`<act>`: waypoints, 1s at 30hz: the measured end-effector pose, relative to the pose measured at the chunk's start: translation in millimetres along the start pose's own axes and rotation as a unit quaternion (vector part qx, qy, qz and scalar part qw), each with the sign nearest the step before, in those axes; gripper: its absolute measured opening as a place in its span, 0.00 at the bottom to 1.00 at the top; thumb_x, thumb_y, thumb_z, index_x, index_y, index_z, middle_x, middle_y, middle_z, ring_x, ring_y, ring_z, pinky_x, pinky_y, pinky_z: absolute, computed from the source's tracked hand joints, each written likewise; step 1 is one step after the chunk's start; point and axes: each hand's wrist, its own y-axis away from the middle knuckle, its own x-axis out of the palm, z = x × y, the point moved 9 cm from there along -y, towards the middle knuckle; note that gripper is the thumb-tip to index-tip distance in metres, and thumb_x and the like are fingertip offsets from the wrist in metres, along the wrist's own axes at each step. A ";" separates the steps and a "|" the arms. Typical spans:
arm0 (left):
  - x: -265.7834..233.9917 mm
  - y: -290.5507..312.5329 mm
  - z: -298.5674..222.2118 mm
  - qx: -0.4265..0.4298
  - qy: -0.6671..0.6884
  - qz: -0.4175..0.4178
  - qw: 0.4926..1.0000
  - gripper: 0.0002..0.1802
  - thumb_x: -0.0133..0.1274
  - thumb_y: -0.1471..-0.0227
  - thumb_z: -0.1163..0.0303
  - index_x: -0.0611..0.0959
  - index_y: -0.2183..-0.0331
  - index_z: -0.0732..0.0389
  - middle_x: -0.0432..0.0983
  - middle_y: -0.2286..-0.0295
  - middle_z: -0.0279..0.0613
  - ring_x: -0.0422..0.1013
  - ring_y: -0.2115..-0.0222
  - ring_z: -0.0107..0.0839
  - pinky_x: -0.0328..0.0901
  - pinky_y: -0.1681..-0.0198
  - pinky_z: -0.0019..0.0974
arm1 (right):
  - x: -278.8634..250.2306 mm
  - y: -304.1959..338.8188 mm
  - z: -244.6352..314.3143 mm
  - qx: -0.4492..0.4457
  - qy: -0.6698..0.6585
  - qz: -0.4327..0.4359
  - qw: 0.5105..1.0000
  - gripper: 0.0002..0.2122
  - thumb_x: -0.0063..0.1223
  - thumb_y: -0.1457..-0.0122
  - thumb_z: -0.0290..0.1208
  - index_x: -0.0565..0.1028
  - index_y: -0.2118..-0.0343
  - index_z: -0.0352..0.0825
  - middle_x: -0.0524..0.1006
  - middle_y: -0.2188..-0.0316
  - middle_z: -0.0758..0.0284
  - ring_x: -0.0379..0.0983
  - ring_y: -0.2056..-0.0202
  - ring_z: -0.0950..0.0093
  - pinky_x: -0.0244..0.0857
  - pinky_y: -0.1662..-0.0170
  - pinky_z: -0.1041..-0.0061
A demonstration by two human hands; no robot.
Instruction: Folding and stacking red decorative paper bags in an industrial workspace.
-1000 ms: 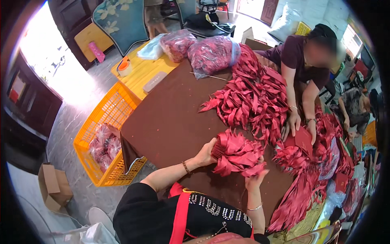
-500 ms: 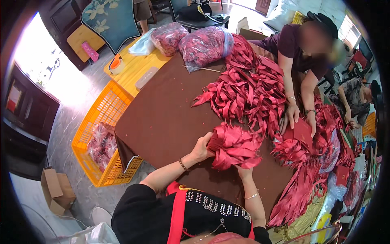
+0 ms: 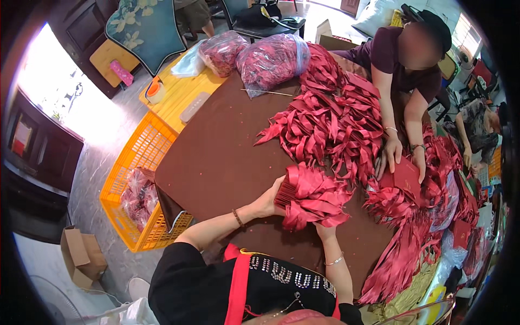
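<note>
A thick bundle of red satin ribbons (image 3: 319, 197) is held above the brown-covered table (image 3: 211, 151), its stacked folded edges showing on the left side. My left hand (image 3: 269, 199) grips those stacked edges, closed around them. From below, my right hand (image 3: 326, 232) holds the ribbon end nearest me; its fingers are mostly hidden under the ribbons. Beyond the bundle lies a large heap of red ribbons (image 3: 330, 124). To the right, a co-worker's two hands (image 3: 394, 149) press on a flat red booklet-like piece (image 3: 403, 176) among more ribbons.
Clear plastic bags of red ribbons (image 3: 273, 59) stand at the table's far edge. A yellow crate (image 3: 130, 157) with bagged red items is left of the table. Beyond it, a tape roll (image 3: 155, 92) sits on a wooden table. Long red ribbons (image 3: 392, 260) hang at the right edge.
The bundle has turned a little in my hands, so more of its stacked edges shows at the left. The co-worker's hands stay on the red piece.
</note>
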 end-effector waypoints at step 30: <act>32.8 -99.4 -153.6 0.060 -0.697 0.243 0.672 0.25 0.62 0.70 0.64 0.68 0.68 0.62 0.71 0.74 0.46 0.70 0.70 0.46 0.65 0.71 0.46 | 170.3 -3.0 65.3 0.213 -0.437 0.064 0.871 0.13 0.47 0.42 0.33 0.69 0.54 0.41 0.71 0.57 0.68 0.66 0.53 0.72 0.59 0.50 0.70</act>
